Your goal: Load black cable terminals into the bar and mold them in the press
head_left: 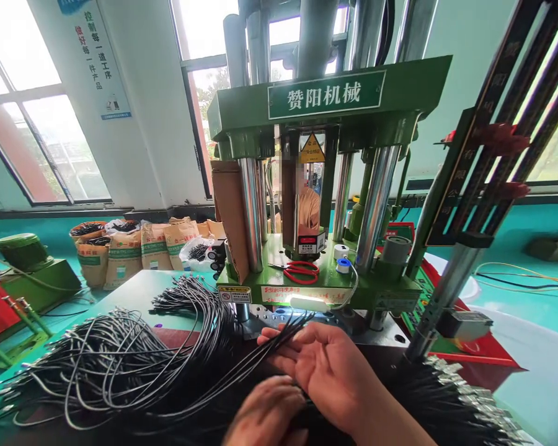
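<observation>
My right hand (328, 371) is palm up in front of the green press (320, 297), with several thin black cables (255, 359) lying across its fingers, the thumb over them. Their ends point toward the lit strip under the press. Lower and to the left is my left hand (267, 412), blurred by motion, its fingers bent near the same cables; what it holds, if anything, cannot be made out. A large heap of black cables (116, 359) with metal ends spreads on the table at the left, and another bundle (190, 303) lies behind it.
Red-handled scissors (302, 271) and a blue-and-white tape roll (343, 265) rest on the press ledge. Cables with metal connectors (469, 396) are piled at the right. A metal post (451, 291) stands right of the press. Paper sacks (123, 254) stand behind at left.
</observation>
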`<state>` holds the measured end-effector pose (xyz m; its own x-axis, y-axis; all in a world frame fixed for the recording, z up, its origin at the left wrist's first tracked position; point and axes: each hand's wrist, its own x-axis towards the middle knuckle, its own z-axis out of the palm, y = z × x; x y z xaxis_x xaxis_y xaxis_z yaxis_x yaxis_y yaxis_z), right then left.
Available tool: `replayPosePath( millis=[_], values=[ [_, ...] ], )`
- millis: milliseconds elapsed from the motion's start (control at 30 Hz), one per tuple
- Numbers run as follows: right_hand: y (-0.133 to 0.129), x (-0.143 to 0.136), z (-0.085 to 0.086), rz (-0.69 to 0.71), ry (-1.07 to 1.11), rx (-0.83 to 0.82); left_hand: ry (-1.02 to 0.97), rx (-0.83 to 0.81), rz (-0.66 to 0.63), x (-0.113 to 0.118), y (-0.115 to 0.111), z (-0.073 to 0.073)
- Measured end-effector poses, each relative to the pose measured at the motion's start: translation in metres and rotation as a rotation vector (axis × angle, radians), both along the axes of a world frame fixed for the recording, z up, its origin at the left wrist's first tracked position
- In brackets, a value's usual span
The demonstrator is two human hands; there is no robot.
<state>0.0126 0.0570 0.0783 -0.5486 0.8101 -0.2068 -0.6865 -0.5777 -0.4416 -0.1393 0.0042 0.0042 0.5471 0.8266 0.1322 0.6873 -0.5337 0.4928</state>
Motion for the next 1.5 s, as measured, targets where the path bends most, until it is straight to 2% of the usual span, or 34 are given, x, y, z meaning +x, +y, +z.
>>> replayPosePath(
  millis=[67,100,167,267,333,367,433,500,567,733,833,900,967,1233,1367,1500],
  values=[
    [-0.002,0.008,-0.006,0.004,-0.090,0.145,0.107,0.022,0.054,-0.033,0.008,-0.001],
    [-0.005,0.013,-0.012,0.002,-0.208,0.271,0.186,0.006,0.069,-0.047,0.008,0.001],
    [-0.011,0.025,-0.028,0.019,-0.611,0.603,0.336,-0.097,0.056,-0.070,0.006,0.010],
    [-0.019,0.042,-0.052,0.193,-1.255,1.045,0.405,-0.272,0.034,-0.083,0.001,0.036],
    [-0.020,0.050,-0.064,0.315,-1.456,1.192,0.362,-0.327,0.073,-0.082,0.000,0.054],
    [-0.021,0.052,-0.069,0.328,-1.510,1.225,0.336,-0.339,0.098,-0.080,0.000,0.062],
    [-0.021,0.057,-0.075,0.266,-1.581,1.259,0.295,-0.339,0.113,-0.075,0.001,0.072],
    [-0.021,0.060,-0.076,0.184,-1.616,1.298,0.261,-0.300,0.097,-0.071,0.003,0.075],
    [-0.022,0.061,-0.073,0.168,-1.633,1.351,0.250,-0.263,0.073,-0.069,0.003,0.074],
    [-0.027,0.049,-0.067,0.266,-1.618,1.438,0.190,-0.288,0.098,-0.069,0.002,0.069],
    [-0.029,0.041,-0.071,0.140,-1.594,1.502,0.146,-0.302,0.162,-0.071,0.000,0.071],
    [-0.029,0.038,-0.073,0.029,-1.585,1.485,0.166,-0.311,0.211,-0.070,-0.001,0.072],
    [-0.028,0.037,-0.073,-0.018,-1.567,1.437,0.196,-0.318,0.234,-0.067,-0.002,0.071],
    [-0.026,0.036,-0.067,-0.014,-1.471,1.325,0.167,-0.355,0.247,-0.055,-0.002,0.060],
    [-0.029,0.034,-0.062,0.000,-1.451,1.241,0.233,-0.338,0.286,-0.051,-0.001,0.056],
    [-0.029,0.034,-0.059,-0.004,-1.424,1.245,0.301,-0.294,0.284,-0.047,-0.002,0.055]
  ],
)
